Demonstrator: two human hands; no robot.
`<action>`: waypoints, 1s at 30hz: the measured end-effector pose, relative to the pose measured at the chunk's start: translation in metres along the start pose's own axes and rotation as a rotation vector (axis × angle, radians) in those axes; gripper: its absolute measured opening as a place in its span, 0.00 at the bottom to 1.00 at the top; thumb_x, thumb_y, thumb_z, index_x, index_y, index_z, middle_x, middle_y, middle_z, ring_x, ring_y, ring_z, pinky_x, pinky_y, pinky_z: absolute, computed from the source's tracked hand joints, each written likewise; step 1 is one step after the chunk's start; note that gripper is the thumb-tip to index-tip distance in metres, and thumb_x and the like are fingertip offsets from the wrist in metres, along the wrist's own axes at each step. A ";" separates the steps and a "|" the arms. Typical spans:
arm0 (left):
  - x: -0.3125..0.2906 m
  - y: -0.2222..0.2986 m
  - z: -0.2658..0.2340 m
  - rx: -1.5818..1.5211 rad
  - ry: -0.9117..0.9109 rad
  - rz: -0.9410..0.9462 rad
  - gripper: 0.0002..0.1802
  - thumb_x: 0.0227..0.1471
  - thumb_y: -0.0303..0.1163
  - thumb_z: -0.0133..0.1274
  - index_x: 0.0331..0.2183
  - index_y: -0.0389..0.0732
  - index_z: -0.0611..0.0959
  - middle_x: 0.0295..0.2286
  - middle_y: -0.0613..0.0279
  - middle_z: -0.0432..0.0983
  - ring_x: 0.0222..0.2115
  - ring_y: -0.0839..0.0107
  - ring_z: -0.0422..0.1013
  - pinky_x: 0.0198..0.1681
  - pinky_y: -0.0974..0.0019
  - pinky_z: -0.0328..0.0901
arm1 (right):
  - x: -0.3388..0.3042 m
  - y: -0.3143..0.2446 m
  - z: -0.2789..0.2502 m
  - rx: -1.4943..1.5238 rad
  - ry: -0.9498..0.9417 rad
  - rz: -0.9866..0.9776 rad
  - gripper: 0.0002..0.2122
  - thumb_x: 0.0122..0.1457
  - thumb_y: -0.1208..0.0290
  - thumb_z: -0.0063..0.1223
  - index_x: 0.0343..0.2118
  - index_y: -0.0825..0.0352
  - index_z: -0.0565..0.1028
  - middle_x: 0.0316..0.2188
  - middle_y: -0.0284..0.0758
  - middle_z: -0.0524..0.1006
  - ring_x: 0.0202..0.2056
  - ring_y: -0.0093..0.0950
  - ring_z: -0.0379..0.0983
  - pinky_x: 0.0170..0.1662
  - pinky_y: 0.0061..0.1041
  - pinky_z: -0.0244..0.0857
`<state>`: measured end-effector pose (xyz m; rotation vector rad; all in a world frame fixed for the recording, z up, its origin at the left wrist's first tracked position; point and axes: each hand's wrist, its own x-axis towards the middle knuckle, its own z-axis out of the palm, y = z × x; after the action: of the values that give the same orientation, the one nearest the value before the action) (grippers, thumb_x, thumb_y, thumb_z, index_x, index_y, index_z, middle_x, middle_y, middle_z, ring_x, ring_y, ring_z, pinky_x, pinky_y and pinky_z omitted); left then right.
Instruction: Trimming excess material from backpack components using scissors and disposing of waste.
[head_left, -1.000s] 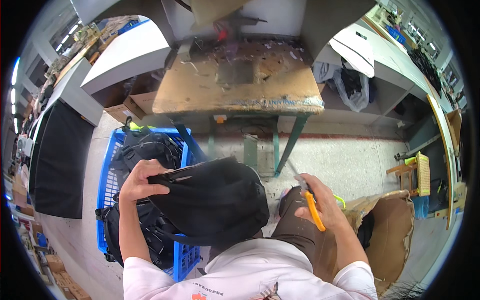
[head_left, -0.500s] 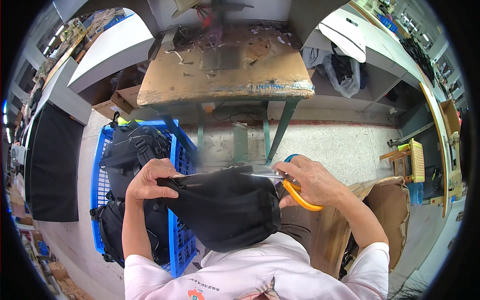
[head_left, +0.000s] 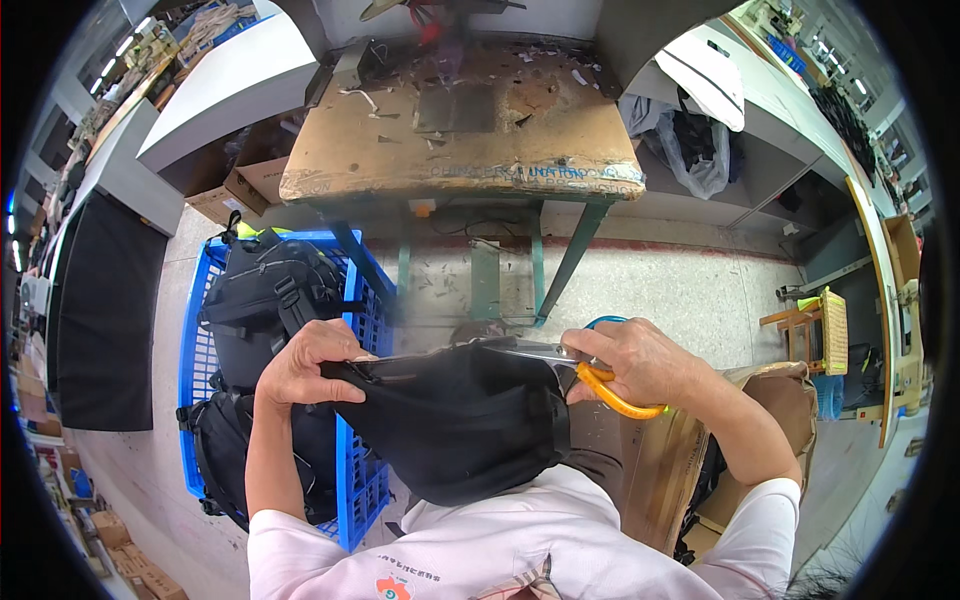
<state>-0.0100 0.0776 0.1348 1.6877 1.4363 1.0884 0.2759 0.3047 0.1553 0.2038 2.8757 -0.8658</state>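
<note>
A black fabric piece (head_left: pixel 465 420), which looks like part of a bag, hangs in front of my body. My left hand (head_left: pixel 312 365) pinches its upper left corner between thumb and fingers, keeping the top edge stretched. In my right hand (head_left: pixel 635 365) is a pair of scissors (head_left: pixel 603 385) with one orange and one blue handle loop. Their metal blades point left and lie along the fabric's upper right edge. Whether the blade tips are between layers of the fabric I cannot tell.
On my left, a blue plastic crate (head_left: pixel 350 490) holds black backpacks (head_left: pixel 265 290). Ahead stands a worn wooden table (head_left: pixel 400 165) on green legs, littered with scraps. An open cardboard box (head_left: pixel 665 455) is at my right side, with a small wooden stool (head_left: pixel 825 325) beyond it.
My right hand and the scissors have shifted slightly right and down, and the blades look wider apart. My left hand keeps its pinch on the black fabric. The view has shifted a little.
</note>
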 end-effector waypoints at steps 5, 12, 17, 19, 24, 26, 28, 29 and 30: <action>0.010 0.004 0.001 -0.039 -0.052 0.032 0.19 0.25 0.35 0.62 0.26 0.36 0.81 0.18 0.59 0.74 0.20 0.66 0.65 0.27 0.66 0.55 | 0.008 -0.007 -0.007 -0.144 0.069 -0.092 0.25 0.45 0.47 0.51 0.39 0.62 0.65 0.16 0.38 0.67 0.20 0.36 0.66 0.24 0.31 0.60; 0.003 0.002 0.004 -0.015 0.002 0.054 0.19 0.25 0.36 0.63 0.26 0.36 0.81 0.18 0.60 0.74 0.19 0.66 0.65 0.27 0.67 0.55 | 0.006 -0.001 -0.006 -0.103 0.033 -0.108 0.23 0.46 0.48 0.50 0.38 0.62 0.66 0.16 0.38 0.68 0.21 0.36 0.68 0.23 0.34 0.61; 0.004 0.005 0.003 -0.007 -0.019 0.043 0.19 0.25 0.36 0.63 0.26 0.37 0.81 0.18 0.60 0.74 0.19 0.66 0.65 0.28 0.66 0.55 | 0.006 -0.004 -0.013 -0.090 0.007 -0.125 0.23 0.46 0.48 0.50 0.38 0.62 0.66 0.16 0.38 0.68 0.20 0.36 0.68 0.23 0.33 0.61; 0.006 0.005 0.003 -0.010 -0.053 0.040 0.19 0.25 0.36 0.63 0.26 0.37 0.81 0.19 0.60 0.74 0.19 0.66 0.65 0.28 0.66 0.55 | 0.011 -0.009 -0.016 -0.115 -0.015 -0.106 0.23 0.46 0.48 0.50 0.38 0.62 0.66 0.16 0.38 0.68 0.20 0.36 0.68 0.23 0.33 0.61; 0.004 0.003 0.003 -0.023 -0.037 0.053 0.19 0.26 0.35 0.63 0.26 0.37 0.81 0.19 0.60 0.74 0.19 0.66 0.65 0.28 0.67 0.55 | 0.021 -0.005 -0.013 -0.165 0.049 -0.235 0.23 0.43 0.49 0.54 0.36 0.61 0.65 0.17 0.31 0.67 0.22 0.31 0.67 0.24 0.29 0.62; 0.002 0.003 0.002 -0.019 -0.031 0.046 0.18 0.26 0.35 0.63 0.26 0.37 0.81 0.19 0.60 0.74 0.19 0.66 0.66 0.28 0.67 0.55 | 0.019 -0.003 -0.014 -0.178 0.044 -0.255 0.22 0.43 0.49 0.54 0.35 0.61 0.65 0.16 0.31 0.67 0.20 0.31 0.67 0.22 0.28 0.61; -0.001 0.002 0.002 -0.017 -0.022 0.037 0.18 0.26 0.35 0.63 0.26 0.37 0.81 0.19 0.60 0.74 0.19 0.66 0.66 0.28 0.67 0.55 | 0.018 -0.001 -0.015 -0.191 0.034 -0.277 0.22 0.43 0.50 0.54 0.34 0.61 0.65 0.15 0.31 0.66 0.19 0.30 0.66 0.20 0.26 0.61; -0.002 -0.001 0.003 -0.007 -0.019 0.025 0.18 0.26 0.35 0.63 0.26 0.37 0.81 0.19 0.60 0.75 0.20 0.66 0.66 0.28 0.67 0.55 | 0.017 0.001 -0.016 -0.209 0.033 -0.286 0.21 0.44 0.50 0.54 0.33 0.61 0.65 0.14 0.31 0.65 0.17 0.30 0.66 0.19 0.25 0.60; -0.003 -0.002 0.003 0.002 -0.016 0.014 0.19 0.25 0.35 0.63 0.26 0.37 0.81 0.19 0.59 0.75 0.20 0.66 0.66 0.28 0.67 0.55 | 0.018 0.002 -0.018 -0.228 0.032 -0.296 0.20 0.44 0.50 0.53 0.32 0.62 0.65 0.13 0.30 0.65 0.16 0.29 0.66 0.18 0.24 0.60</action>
<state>-0.0082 0.0755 0.1311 1.7068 1.4185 1.0790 0.2574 0.3174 0.1660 -0.2386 3.0503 -0.5676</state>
